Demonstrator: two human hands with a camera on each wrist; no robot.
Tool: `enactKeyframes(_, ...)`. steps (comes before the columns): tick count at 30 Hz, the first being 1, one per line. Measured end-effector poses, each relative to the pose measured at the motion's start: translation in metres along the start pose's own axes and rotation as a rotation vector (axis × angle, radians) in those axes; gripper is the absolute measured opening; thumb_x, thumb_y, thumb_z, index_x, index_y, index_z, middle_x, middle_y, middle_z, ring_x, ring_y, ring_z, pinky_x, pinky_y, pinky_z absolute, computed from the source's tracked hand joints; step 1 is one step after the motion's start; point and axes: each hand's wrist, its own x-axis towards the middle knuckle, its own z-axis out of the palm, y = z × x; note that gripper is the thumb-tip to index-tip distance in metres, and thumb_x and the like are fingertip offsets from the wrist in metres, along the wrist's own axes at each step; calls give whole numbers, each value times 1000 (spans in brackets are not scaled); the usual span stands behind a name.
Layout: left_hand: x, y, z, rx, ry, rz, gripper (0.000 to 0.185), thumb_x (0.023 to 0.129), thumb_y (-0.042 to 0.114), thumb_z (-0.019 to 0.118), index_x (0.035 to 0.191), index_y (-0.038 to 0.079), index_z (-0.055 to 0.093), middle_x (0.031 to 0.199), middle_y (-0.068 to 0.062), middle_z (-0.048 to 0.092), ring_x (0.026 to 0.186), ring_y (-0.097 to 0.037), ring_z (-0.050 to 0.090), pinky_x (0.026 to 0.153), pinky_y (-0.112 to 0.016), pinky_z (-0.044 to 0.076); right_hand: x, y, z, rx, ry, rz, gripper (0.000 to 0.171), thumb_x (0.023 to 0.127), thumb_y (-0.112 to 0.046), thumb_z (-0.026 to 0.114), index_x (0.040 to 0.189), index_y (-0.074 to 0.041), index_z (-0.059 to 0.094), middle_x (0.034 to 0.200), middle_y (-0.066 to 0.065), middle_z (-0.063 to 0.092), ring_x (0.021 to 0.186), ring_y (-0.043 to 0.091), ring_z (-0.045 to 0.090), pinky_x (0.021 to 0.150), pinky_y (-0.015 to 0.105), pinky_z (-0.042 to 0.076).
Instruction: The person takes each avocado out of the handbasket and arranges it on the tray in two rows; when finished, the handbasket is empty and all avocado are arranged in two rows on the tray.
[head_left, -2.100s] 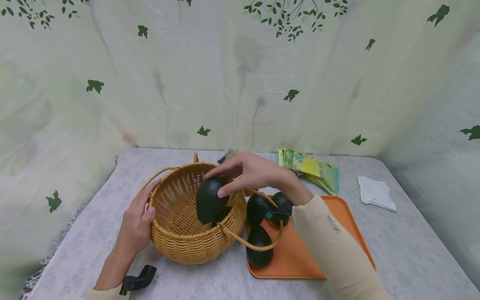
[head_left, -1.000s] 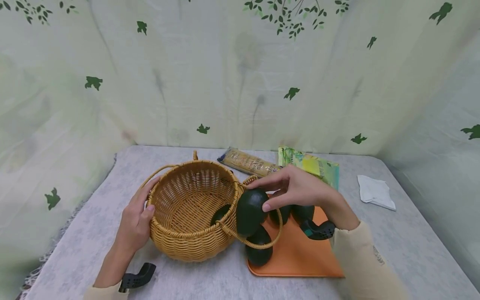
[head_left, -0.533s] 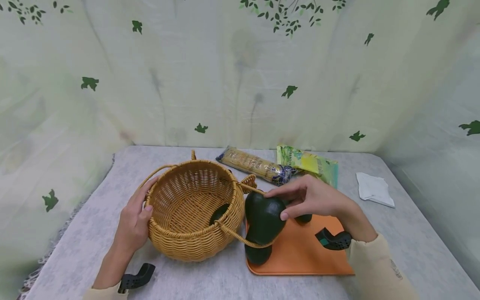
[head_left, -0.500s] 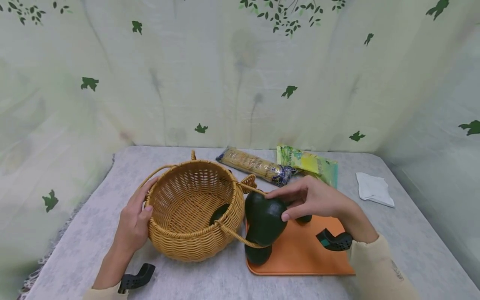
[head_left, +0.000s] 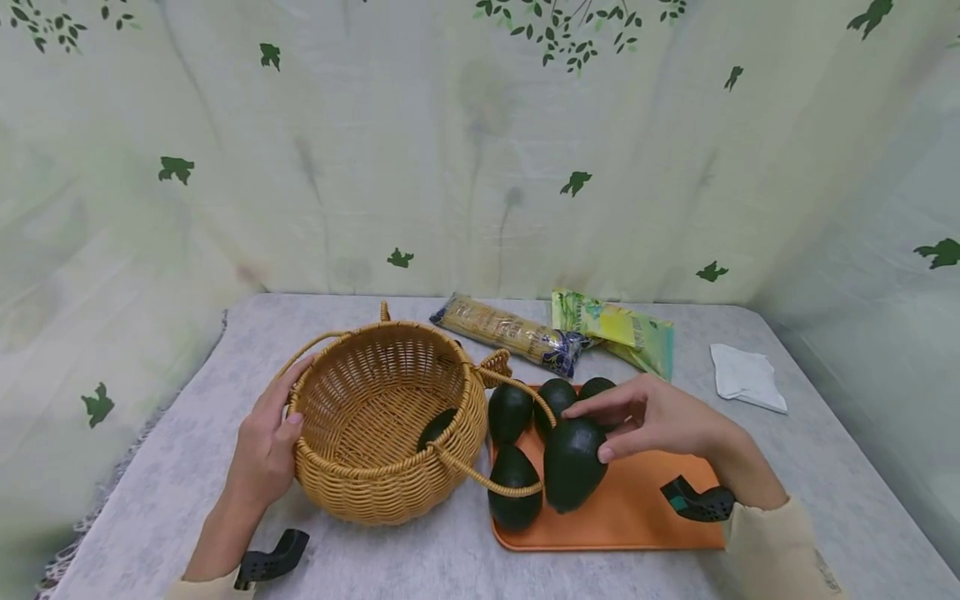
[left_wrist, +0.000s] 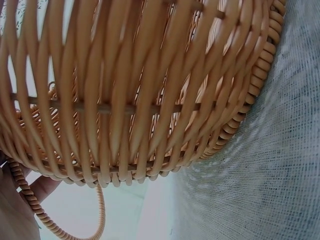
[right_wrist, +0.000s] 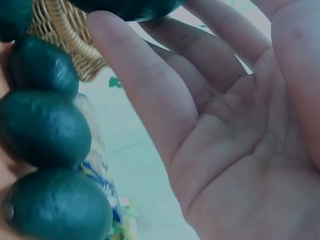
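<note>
Head view: smooth avocado (head_left: 572, 465), wicker basket (head_left: 375, 417).

Left hand (head_left: 266, 446) curls at near left, thumb hooked inward; right hand (head_left: 660, 421) reaches in from the right — fingers spread and bent, palm down.

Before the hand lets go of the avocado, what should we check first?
1. Right hand has the held avocado in its fingertips: ok.
2. Held avocado is over the orange tray: ok.
3. It fully rests on the tray: cannot tell.
4. Tray has bare room to the right of the other avocados: ok.
5. Left hand steadies the wicker basket by its rim: ok.
6. Basket handle is clear of the tray: not ok, it loops over the tray's left edge and one avocado.
</note>
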Motion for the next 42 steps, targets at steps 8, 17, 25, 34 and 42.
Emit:
enactKeyframes(8, 0, 0, 0, -15, 3, -9, 61, 97, 12, 36, 158, 11, 43, 154, -22, 48, 145, -1, 35, 111, -11, 24, -12, 17, -4, -6, -14, 45, 46, 89, -9, 79, 134, -12, 71, 129, 11, 71, 113, 21, 71, 86, 39, 60)
enactKeyframes(17, -1, 1, 0, -12, -1, -7, 62, 97, 12, 36, 158, 11, 43, 155, -20, 49, 145, 0, 35, 111, -11, 24, -13, 31, -4, -45, -34, 88, 45, 87, -14, 81, 132, -16, 72, 132, 6, 71, 115, 17, 70, 89, 33, 59)
enactKeyframes(25, 0, 1, 0, -11, 2, -10, 61, 97, 13, 36, 158, 11, 43, 155, -18, 48, 145, 0, 35, 111, -11, 24, -8, 32, 0, -117, -61, 139, 44, 87, -24, 82, 130, -23, 73, 134, 2, 70, 116, 13, 69, 90, 31, 58)
enactKeyframes(34, -1, -1, 1, -13, -5, -25, 61, 98, 16, 34, 158, 13, 43, 156, -14, 49, 145, -1, 35, 112, -11, 24, -1, 36, 7, -113, -101, 176, 41, 87, -25, 83, 127, -25, 73, 132, 1, 70, 118, 12, 68, 92, 29, 57)
enactKeyframes(42, -1, -1, 0, -19, -6, -30, 61, 98, 16, 34, 158, 14, 43, 156, -13, 49, 145, -2, 36, 112, -12, 25, 4, 35, 11, -112, -105, 203, 44, 87, -27, 82, 129, -24, 70, 133, -1, 69, 124, 19, 65, 98, 38, 55)
